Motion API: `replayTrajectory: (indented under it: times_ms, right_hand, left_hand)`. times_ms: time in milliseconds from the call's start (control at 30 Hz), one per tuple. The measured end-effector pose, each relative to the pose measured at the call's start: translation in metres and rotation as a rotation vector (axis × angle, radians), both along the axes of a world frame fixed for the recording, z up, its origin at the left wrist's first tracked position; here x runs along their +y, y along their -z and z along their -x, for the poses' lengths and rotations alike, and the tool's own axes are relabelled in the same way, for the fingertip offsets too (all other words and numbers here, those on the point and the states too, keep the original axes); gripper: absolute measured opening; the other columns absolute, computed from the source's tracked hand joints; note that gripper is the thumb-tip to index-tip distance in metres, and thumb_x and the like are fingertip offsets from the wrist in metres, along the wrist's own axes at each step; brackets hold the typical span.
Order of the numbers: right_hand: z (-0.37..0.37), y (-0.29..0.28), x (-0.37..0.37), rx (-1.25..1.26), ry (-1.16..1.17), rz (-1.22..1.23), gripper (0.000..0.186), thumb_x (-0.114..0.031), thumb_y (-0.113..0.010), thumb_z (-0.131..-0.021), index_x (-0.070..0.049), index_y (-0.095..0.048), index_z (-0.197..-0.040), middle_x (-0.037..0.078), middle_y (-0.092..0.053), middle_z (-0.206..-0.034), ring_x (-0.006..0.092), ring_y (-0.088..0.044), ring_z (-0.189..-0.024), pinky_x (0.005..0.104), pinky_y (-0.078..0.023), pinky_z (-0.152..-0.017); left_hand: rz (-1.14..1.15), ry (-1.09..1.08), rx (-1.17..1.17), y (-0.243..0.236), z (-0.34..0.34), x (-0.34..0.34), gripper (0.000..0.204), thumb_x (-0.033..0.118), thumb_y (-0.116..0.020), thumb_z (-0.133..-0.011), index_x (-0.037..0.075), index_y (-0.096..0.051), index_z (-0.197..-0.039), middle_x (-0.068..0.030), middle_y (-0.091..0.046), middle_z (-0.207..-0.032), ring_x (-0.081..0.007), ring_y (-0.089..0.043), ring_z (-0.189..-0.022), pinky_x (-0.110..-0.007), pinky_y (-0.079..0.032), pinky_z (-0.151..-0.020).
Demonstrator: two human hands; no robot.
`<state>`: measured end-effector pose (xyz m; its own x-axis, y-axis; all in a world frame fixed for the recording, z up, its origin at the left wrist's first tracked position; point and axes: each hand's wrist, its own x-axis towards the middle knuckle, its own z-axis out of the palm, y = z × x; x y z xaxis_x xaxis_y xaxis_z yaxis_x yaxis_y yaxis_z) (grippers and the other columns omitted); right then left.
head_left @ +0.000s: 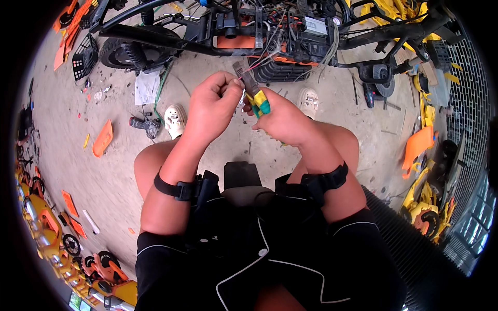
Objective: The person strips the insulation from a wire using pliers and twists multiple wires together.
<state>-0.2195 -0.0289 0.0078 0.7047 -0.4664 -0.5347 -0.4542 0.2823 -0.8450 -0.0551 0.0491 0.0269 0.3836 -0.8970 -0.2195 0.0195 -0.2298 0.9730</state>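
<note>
— Closest to us are our own black shorts (270, 259) with white piping, then the two strapped forearms reaching out over bare knees.

— And the hands? We see our left hand (212, 103) closed tight, fingertips pinching something thin up by the pliers' nose. Our right hand (282, 122) is wrapped shut around the yellow-and-green handles of the pliers (255, 93).

— The thing pinched looks like a wire end (249, 70) running back toward the tangle of cables (282, 39) in the stripped scooter frame (155, 39) ahead. We'd judge it light, limp and easily nicked, so it wants holding close to the jaws, where it can't flop.

— The pliers themselves seem stiff and weighty enough; the rubbery handles give us grip.

— What we can't make out: the wire's tip is buried between thumb and fingers, and whether the jaws actually bite it. The frame is cut off at the top edge.

— A power drill (145, 124) lies on the concrete floor (67, 119), well apart on our left.
</note>
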Motion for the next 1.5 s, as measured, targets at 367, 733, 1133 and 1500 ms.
replayTrajectory:
  times_ms: [367, 733, 1133, 1500]
  right_hand:
    - [-0.005, 0.000, 0.001, 0.059, -0.029, 0.144, 0.054, 0.008, -0.050, -0.080, -0.005, -0.050, -0.133, 0.006, -0.062, -0.106, 0.0157, -0.058, -0.092, 0.0314, -0.053, -0.071]
    - [-0.015, -0.011, 0.004, 0.177, 0.008, 0.238, 0.026, -0.001, -0.054, -0.085, -0.001, -0.060, -0.111, 0.018, -0.067, -0.094, 0.0325, -0.064, -0.088, 0.0396, -0.049, -0.077]
    - [-0.010, 0.008, 0.006, 0.032, 0.122, 0.102, 0.032, 0.006, -0.051, -0.079, 0.001, -0.062, -0.108, 0.012, -0.067, -0.094, 0.0214, -0.062, -0.086, 0.0335, -0.050, -0.074]
    - [0.001, 0.007, -0.016, 0.059, 0.185, -0.046, 0.042, 0.007, -0.057, -0.077, -0.004, -0.061, -0.118, 0.004, -0.062, -0.108, 0.0159, -0.061, -0.101, 0.0331, -0.058, -0.073]
  left_hand:
    - [-0.051, 0.016, -0.161, 0.005, -0.001, 0.003, 0.017, 0.013, -0.060, -0.095, -0.002, -0.063, -0.088, 0.0051, -0.049, -0.068, -0.0033, -0.040, -0.065, -0.023, -0.035, -0.056]
    - [-0.044, 0.011, -0.076, 0.002, 0.001, 0.002, 0.018, 0.011, -0.060, -0.094, 0.000, -0.057, -0.080, 0.0065, -0.044, -0.066, -0.0028, -0.037, -0.063, -0.023, -0.032, -0.054]
    - [-0.016, -0.048, -0.054, 0.011, 0.007, 0.010, 0.015, 0.008, -0.060, -0.095, 0.000, -0.057, -0.082, 0.0077, -0.045, -0.066, -0.0010, -0.036, -0.062, -0.022, -0.031, -0.054]
    - [-0.007, -0.042, -0.047, 0.007, 0.007, 0.022, 0.015, 0.009, -0.058, -0.096, 0.000, -0.060, -0.086, 0.0075, -0.049, -0.068, 0.0000, -0.038, -0.062, -0.020, -0.032, -0.055]
